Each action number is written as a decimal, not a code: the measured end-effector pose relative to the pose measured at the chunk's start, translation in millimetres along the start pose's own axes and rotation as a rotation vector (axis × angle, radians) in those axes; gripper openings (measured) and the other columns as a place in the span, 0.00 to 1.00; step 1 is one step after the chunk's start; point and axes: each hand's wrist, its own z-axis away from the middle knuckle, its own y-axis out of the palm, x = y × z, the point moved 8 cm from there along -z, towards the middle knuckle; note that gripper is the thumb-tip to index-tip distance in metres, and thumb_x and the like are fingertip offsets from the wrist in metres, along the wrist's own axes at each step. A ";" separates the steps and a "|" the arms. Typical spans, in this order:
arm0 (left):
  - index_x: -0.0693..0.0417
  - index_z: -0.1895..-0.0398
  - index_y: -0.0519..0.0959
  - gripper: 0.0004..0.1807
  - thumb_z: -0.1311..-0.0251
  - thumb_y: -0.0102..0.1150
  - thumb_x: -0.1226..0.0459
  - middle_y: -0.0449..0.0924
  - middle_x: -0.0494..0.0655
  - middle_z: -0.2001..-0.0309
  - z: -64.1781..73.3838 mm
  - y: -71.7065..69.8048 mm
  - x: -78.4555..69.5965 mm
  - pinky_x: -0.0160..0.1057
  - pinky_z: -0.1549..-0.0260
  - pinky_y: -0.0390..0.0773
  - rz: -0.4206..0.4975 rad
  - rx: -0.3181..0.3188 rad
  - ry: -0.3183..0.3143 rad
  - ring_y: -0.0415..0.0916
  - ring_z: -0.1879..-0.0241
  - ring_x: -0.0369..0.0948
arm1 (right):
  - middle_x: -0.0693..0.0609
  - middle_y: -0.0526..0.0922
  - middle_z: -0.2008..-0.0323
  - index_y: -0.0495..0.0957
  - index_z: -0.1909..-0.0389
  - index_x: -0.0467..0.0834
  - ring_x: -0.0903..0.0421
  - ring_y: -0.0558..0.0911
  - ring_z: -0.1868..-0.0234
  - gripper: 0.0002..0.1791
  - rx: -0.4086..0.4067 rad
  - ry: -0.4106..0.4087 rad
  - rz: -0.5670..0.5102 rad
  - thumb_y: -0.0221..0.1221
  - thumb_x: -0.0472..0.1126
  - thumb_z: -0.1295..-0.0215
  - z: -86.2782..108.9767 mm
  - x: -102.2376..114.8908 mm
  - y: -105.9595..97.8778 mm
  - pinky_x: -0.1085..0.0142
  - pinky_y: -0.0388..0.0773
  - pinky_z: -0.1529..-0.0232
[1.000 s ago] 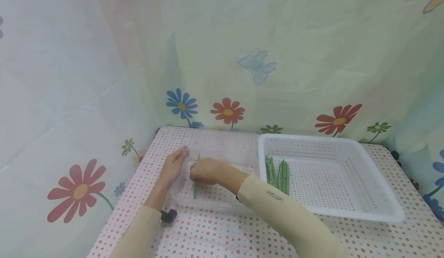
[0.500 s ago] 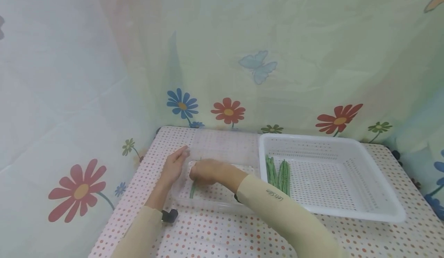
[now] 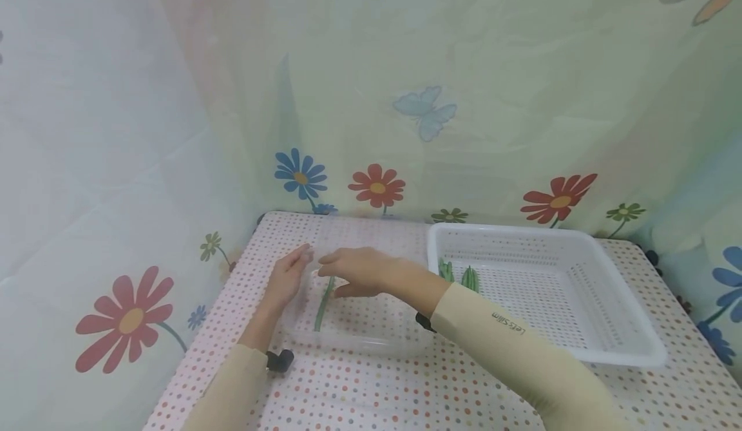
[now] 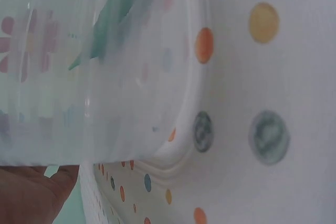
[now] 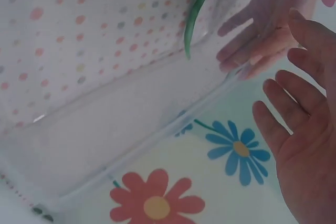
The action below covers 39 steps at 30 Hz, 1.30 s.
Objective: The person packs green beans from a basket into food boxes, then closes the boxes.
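Note:
A clear plastic box (image 3: 371, 342) stands on the table, with one long green bean (image 3: 323, 307) lying on its floor near the left end. My left hand (image 3: 287, 277) is at the box's left wall, fingers extended along its outside. Over the box's left part hovers my right hand (image 3: 364, 272), fingers spread and nothing held. The right wrist view shows its loose fingers (image 5: 307, 124) and the bean (image 5: 195, 17) apart from them. In the left wrist view the bean (image 4: 113, 17) shows through the cloudy wall, and part of my left hand (image 4: 29, 195) appears below.
To the right stands a white perforated basket (image 3: 614, 354) holding two small groups of green beans (image 3: 469, 279), partly hidden by my right forearm. The table has a dotted cloth (image 3: 359, 392). A flowered curtain (image 3: 493, 96) hangs behind and at the left.
My right hand has let go of the green bean, opened its fingers and lifted slightly. The bean now lies in the clear box. My left hand has stayed at the wall.

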 end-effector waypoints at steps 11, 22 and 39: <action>0.44 0.21 0.65 0.26 0.18 0.42 0.51 0.70 0.47 0.24 2.0 0.3 -2.8 0.58 0.19 0.55 0.011 0.012 0.000 0.59 0.20 0.49 | 0.50 0.55 0.17 0.59 0.18 0.55 0.47 0.56 0.16 0.44 -0.176 0.015 0.095 0.63 0.62 0.30 55.1 -44.4 -18.8 0.48 0.54 0.17; 0.36 0.22 0.66 0.26 0.19 0.44 0.49 0.67 0.43 0.22 0.3 1.8 1.3 0.58 0.19 0.54 -0.007 -0.004 -0.029 0.58 0.19 0.47 | 0.49 0.52 0.16 0.54 0.17 0.55 0.44 0.55 0.17 0.45 -0.314 0.100 -0.049 0.59 0.65 0.28 119.7 -96.7 -11.8 0.40 0.55 0.19; 0.41 0.21 0.65 0.27 0.18 0.43 0.49 0.63 0.44 0.20 -0.1 1.3 0.0 0.57 0.18 0.50 -0.001 -0.001 -0.035 0.53 0.18 0.47 | 0.45 0.65 0.21 0.58 0.18 0.53 0.40 0.65 0.21 0.43 -0.255 0.272 -0.082 0.56 0.67 0.27 181.2 -154.9 26.7 0.37 0.65 0.24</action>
